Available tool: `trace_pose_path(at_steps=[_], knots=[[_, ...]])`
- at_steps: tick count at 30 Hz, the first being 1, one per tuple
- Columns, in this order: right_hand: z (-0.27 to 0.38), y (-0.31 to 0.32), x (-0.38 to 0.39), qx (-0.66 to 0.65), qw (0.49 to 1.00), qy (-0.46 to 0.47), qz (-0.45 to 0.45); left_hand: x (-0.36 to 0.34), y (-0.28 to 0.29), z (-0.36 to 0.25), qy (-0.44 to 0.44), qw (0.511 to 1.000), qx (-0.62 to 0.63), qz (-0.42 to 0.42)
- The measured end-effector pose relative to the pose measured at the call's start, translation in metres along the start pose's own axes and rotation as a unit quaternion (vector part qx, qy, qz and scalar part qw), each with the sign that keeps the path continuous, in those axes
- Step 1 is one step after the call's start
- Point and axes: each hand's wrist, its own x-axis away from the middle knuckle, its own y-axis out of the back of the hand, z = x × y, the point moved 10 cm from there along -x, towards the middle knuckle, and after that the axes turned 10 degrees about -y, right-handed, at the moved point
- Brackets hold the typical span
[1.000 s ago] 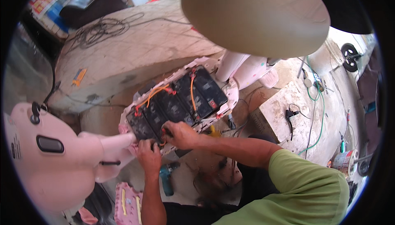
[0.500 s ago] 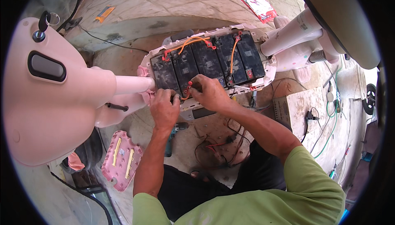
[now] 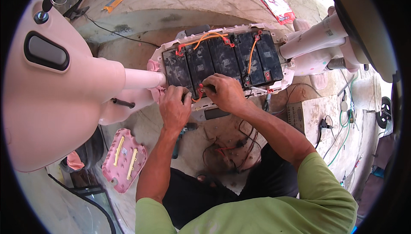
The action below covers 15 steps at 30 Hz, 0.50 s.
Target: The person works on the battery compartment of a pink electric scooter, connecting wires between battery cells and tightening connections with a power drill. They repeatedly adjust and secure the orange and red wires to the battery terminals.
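A row of several dusty black batteries (image 3: 224,56) sits in a pale pink housing (image 3: 286,73) of a pink scooter, with orange jumper wires (image 3: 251,54) between some terminals. My right hand (image 3: 224,95) pinches at a red terminal connector (image 3: 200,90) on the near side of the batteries. Just left of it, at the housing's near edge, my left hand (image 3: 175,107) has its fingers curled beside a short orange wire (image 3: 196,100); what they grip is hidden. The scooter's pink front body (image 3: 64,110) stands at the left, its column reaching toward the housing.
A drill (image 3: 175,146) and loose cables (image 3: 227,152) lie on the floor below the batteries, a pink cover (image 3: 124,161) at lower left. A pale box (image 3: 303,118) sits at right; red (image 3: 276,7) and yellow (image 3: 113,3) packets lie behind. The scooter's rear (image 3: 321,37) is at upper right.
The view swung down and levelled, then shifted slightly, bringing the batteries higher in the picture. Both hands stay at the same terminal area, fingers working closely, with only small movements.
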Motion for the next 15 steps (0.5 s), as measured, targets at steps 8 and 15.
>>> trace_pose_path(at_steps=[8, 15], knots=[[0.003, -0.005, -0.002, 0.022, 0.999, -0.014, -0.019, 0.001, 0.0, 0.0, 0.001, 1.0, 0.001, 0.0], [-0.003, -0.009, -0.004, 0.029, 0.999, -0.02, -0.029, 0.002, 0.002, -0.012, -0.023, 1.0, -0.008, 0.015]])
